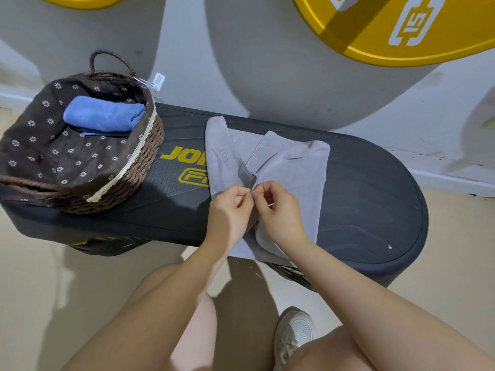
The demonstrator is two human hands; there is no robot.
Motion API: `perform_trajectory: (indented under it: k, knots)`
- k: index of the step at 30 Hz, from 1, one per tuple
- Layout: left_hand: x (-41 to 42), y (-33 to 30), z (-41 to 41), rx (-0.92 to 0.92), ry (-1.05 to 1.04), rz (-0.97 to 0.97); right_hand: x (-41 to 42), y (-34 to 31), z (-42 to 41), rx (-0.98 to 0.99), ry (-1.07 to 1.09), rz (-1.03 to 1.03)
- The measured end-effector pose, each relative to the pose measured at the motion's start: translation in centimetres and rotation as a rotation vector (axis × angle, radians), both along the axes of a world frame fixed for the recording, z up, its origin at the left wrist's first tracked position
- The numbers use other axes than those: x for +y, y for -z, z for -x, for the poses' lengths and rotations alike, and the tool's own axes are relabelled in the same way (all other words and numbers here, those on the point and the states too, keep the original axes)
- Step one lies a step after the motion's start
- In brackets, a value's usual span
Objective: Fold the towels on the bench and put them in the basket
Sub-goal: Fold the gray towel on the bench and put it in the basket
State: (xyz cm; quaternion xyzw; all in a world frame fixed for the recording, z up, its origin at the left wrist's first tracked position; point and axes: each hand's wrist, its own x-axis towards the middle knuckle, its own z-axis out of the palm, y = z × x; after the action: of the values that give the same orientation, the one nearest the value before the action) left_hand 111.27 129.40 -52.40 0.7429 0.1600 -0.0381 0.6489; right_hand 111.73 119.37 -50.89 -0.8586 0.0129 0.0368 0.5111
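We judge this to be the folding step for the grey fitness towel [289,170], which lies spread across the middle of the black step bench [375,199], its near edge hanging slightly over the front. 1 blue towel [104,115] already sits folded inside the lined wicker basket [128,167] at the left end of the bench, so the task looks partly done, with this grey towel still to go.

Our left hand [230,207] and right hand [278,207] meet near the towel's centre, almost touching. Both pinch the same small bunched bit of hemmed edge between thumb and fingertips, the remaining fingers curled in. Whether they hold 1 corner or 2 brought together, we cannot tell from this view.

The next move, as we read it, calls for lining up the pinched edges, laying them flat so the halves match, and smoothing the cloth before a further fold. Only then would the towel be compact enough to lift left into the basket beside the blue one.
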Motion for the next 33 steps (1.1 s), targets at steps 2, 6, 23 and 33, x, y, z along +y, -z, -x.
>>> perform_trajectory:
  k: [2, 6, 23, 33]
  knots:
    - [0.2, 0.2, 0.0, 0.009, -0.006, -0.010, -0.1, 0.1, -0.1, -0.013, -0.037, 0.020]
    - [0.3, 0.3, 0.1, 0.001, -0.032, -0.018, -0.4, 0.1, -0.1, -0.043, -0.056, 0.047]
    - [0.5, -4.3, -1.8, 0.066, -0.201, 0.395, -2.3, 0.8, -0.1, 0.037, -0.202, 0.296]
    - [2.0, -9.3, -3.8, -0.047, -0.286, 0.798, -9.1, -0.7, -0.2, 0.208, 0.098, 0.139]
